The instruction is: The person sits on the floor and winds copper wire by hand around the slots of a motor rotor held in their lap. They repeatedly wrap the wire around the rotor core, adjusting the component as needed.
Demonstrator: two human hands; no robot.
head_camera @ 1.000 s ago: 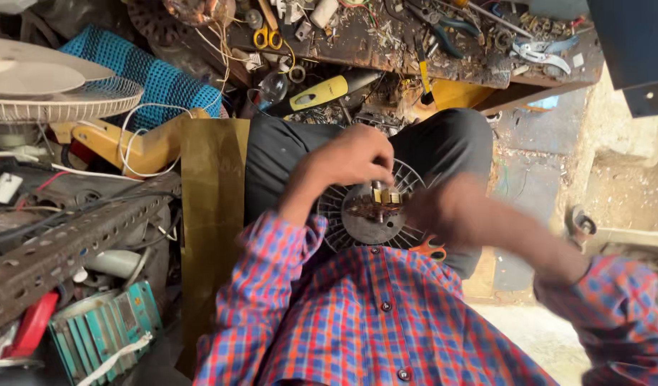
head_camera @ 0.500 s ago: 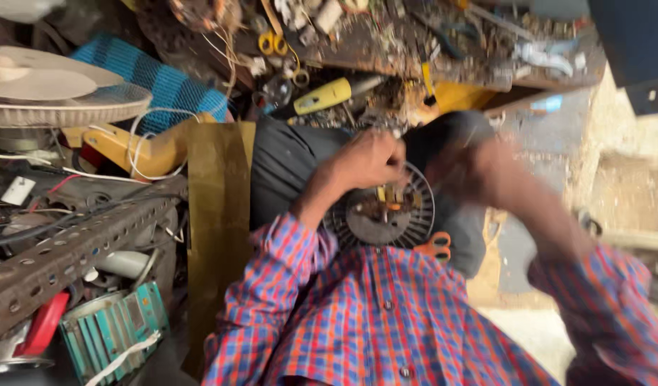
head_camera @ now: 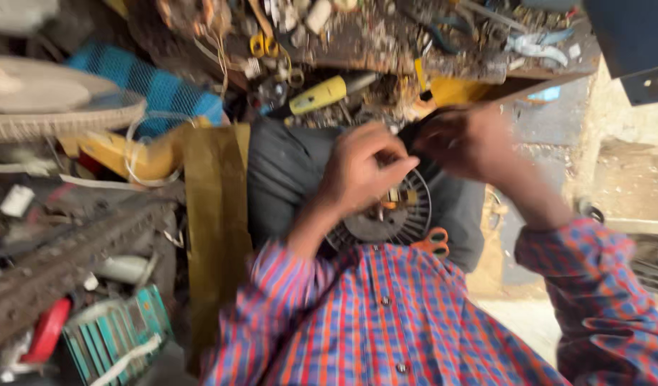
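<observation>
Head view is blurry: left hand fingers pinch together over the round fan motor; right hand fingers, cannot tell.

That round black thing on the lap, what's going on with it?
A person in a red and blue checked shirt sits with a round, slotted black motor part on the lap. The left hand pinches at something just above its brass-coloured centre, and the right hand grips a dark piece at its upper edge; blur hides exactly what. Orange-handled scissors lie beside the part. A cluttered workbench with a yellow-handled tool stands beyond.
</observation>
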